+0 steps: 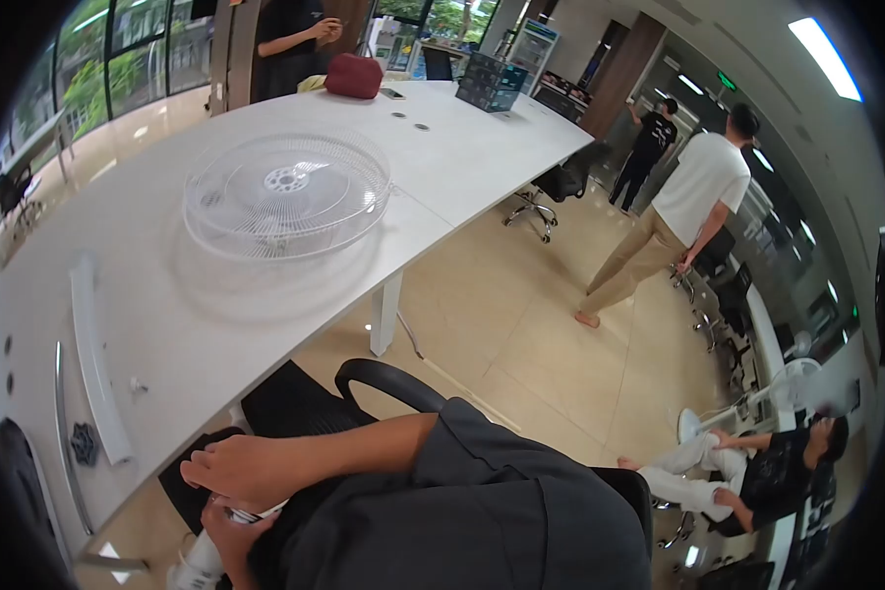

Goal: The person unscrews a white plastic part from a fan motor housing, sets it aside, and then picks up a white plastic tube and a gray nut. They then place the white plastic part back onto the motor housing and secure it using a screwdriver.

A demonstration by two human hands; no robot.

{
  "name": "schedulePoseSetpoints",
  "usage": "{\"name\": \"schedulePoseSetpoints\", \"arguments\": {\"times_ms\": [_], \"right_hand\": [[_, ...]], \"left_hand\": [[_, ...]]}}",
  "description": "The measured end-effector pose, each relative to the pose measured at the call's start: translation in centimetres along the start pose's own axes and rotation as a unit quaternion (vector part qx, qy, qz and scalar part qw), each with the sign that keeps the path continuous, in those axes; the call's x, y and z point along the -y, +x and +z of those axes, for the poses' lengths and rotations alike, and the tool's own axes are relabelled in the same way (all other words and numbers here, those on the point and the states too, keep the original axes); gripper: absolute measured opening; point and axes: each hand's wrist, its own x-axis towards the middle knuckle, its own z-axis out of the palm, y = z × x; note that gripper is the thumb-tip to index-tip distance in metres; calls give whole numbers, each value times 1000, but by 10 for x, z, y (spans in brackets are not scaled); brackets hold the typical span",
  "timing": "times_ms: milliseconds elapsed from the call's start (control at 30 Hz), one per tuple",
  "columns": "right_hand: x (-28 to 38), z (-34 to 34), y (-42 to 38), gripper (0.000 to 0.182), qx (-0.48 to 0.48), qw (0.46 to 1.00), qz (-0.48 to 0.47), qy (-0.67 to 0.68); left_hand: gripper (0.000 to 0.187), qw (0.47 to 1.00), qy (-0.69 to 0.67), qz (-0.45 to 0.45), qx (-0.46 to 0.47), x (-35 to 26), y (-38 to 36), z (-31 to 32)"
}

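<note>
My left fingers [215, 518] wrap a white, rounded, plastic-looking piece [197, 567] showing below them; my right fingers [195, 473] curl just above, whether pinching anything I cannot tell; it's probably stiff, light, slippery, best gripped round its body; beyond, a smooth white desk [216, 339].

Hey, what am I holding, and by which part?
Your left hand appears closed around the side of a mostly hidden white part, below your right hand. Whether the right hand grips it too can't be told.
</note>
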Motion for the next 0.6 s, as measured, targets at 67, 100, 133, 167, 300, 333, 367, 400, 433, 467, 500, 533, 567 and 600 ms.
{"name": "schedulePoseSetpoints", "arguments": {"times_ms": [67,100,133,167,300,333,367,400,433,467,500,533,567,600], "right_hand": [[5,0,0,47,-1,998,46,-31],[7,-1,-3,44,-29,997,60,-27],[8,-4,-4,42,-57,996,71,-23],[6,-8,-6,42,-63,995,73,-27],[-1,-14,-6,56,-5,999,-48,19],[7,-18,-1,53,13,999,33,15],[12,-19,2,49,29,993,115,11],[4,-7,1,53,-12,995,99,3],[1,-7,-2,53,-11,995,98,-7],[-3,-7,-6,60,-22,998,42,-38],[-5,-8,-8,67,-33,997,-14,-66],[-8,-9,-8,70,-9,999,-46,-16],[-6,-7,-6,70,-8,999,-46,-17],[-3,-1,-2,64,-2,999,-2,-35]], "left_hand": [[84,1000,12,16,6,8,-4,3],[86,1000,8,5,13,-1,-3,2],[89,1000,5,-6,18,-5,-2,0],[89,1000,6,1,20,0,-6,3],[84,998,46,50,2,-7,-2,-4],[77,999,46,7,24,-22,2,-9],[71,997,44,-35,46,-32,5,-13],[73,998,34,-29,37,-38,7,-15],[73,999,29,-24,31,-40,10,-15],[73,999,24,-35,33,-39,9,-16],[72,998,21,-48,37,-38,7,-16],[71,999,13,-36,21,-37,7,-15],[71,999,12,-35,20,-37,7,-15],[70,998,18,-46,30,-37,7,-16]]}}
